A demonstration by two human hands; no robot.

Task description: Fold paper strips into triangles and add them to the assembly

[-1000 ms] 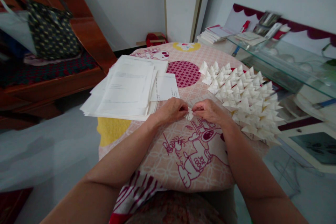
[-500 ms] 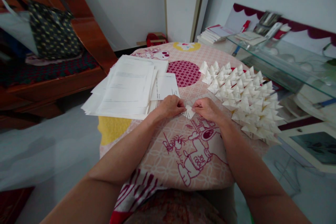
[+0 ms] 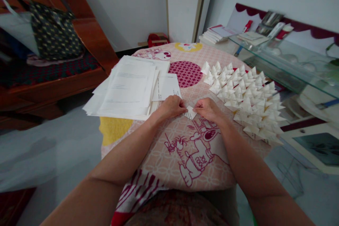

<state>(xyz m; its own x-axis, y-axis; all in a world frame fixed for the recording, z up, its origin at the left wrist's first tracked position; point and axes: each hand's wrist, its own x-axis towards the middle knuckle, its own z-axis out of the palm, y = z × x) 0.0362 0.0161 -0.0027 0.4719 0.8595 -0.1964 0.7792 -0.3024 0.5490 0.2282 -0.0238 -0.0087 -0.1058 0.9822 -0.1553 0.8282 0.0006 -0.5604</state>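
Note:
Between my two hands is a small folded piece of paper [image 3: 190,113], white with printed lines on it, low over the table. My left hand [image 3: 173,106] pinches its left corner, and my right hand [image 3: 207,109] pinches the right corner. Left of my left hand lies a stack of printed sheets [image 3: 127,88], with a smaller white sheet [image 3: 169,86] at its right side. Rows of folded pointed paper pieces [image 3: 243,95] stand close together to the right of my right hand.
A pink patterned cloth [image 3: 164,148] covers the round table. Beyond its right side is a glass shelf [image 3: 296,69] with books and small items. A wooden bench [image 3: 90,39] holding a dotted bag [image 3: 54,30] stands at the left.
Both hands stay almost in place on the folded paper. Its top now looks flatter and more squared between my fingertips.

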